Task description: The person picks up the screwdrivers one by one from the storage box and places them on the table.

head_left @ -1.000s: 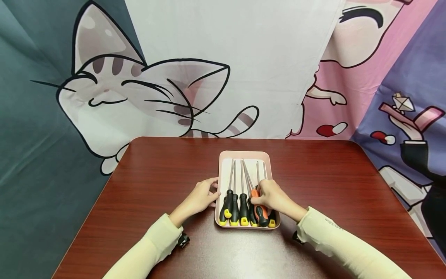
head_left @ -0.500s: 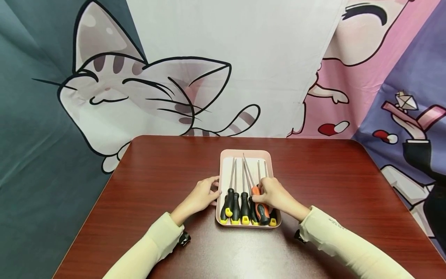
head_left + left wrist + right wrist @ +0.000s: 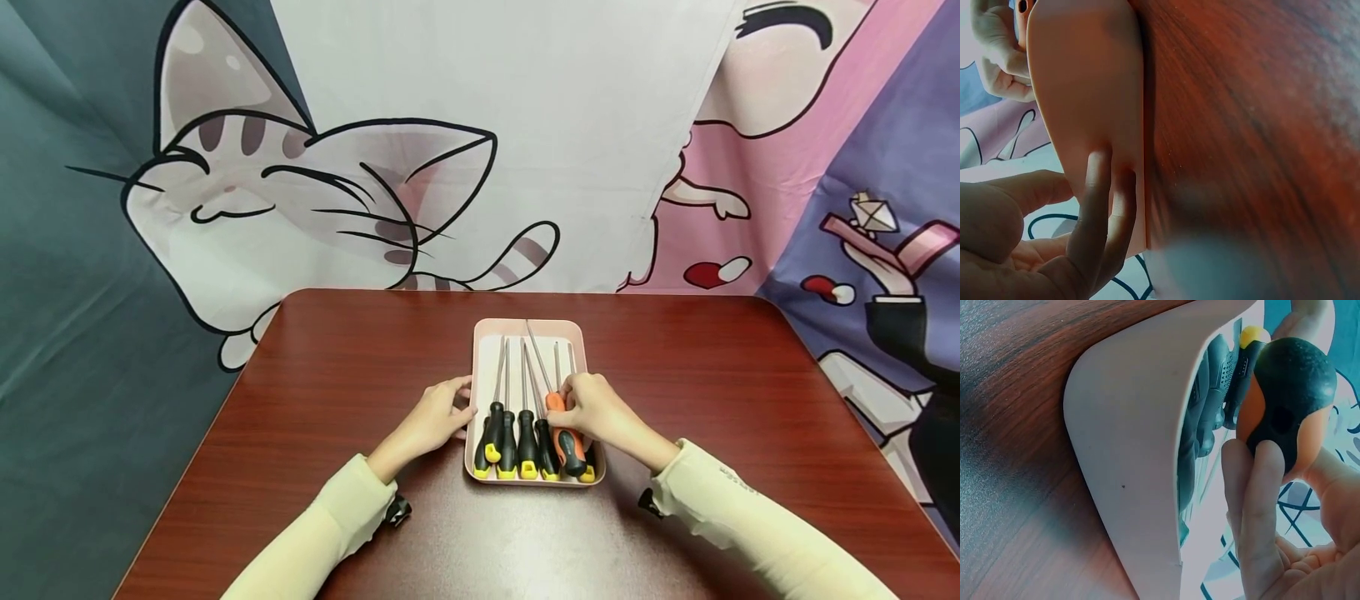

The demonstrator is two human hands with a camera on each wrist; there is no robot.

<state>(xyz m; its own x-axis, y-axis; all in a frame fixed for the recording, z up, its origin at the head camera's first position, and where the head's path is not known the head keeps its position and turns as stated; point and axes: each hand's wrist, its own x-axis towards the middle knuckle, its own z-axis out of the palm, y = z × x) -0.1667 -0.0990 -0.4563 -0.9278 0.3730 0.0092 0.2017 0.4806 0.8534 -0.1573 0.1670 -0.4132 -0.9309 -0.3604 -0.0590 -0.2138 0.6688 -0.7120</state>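
Note:
My right hand grips an orange-and-black screwdriver by its handle. Its thin shaft leans toward the tray's far rim, and the right wrist view shows the fat handle end above the near rim. Below and to its left, several black-and-yellow screwdrivers lie in a pale pink tray, shafts pointing away. My left hand holds the tray's left side: in the left wrist view, fingertips press the outer wall and the thumb meets the rim. One black-and-yellow screwdriver at the right is partly hidden behind the orange handle.
The tray stands on a reddish-brown wooden table with rounded far corners. Behind the table hangs a cloth backdrop with cartoon figures. A small black device sits under the left sleeve cuff.
My right hand has drawn the orange-and-black screwdriver slightly away and to the right, uncovering more of the black-and-yellow handle beside it. My left hand stays at the tray's side.

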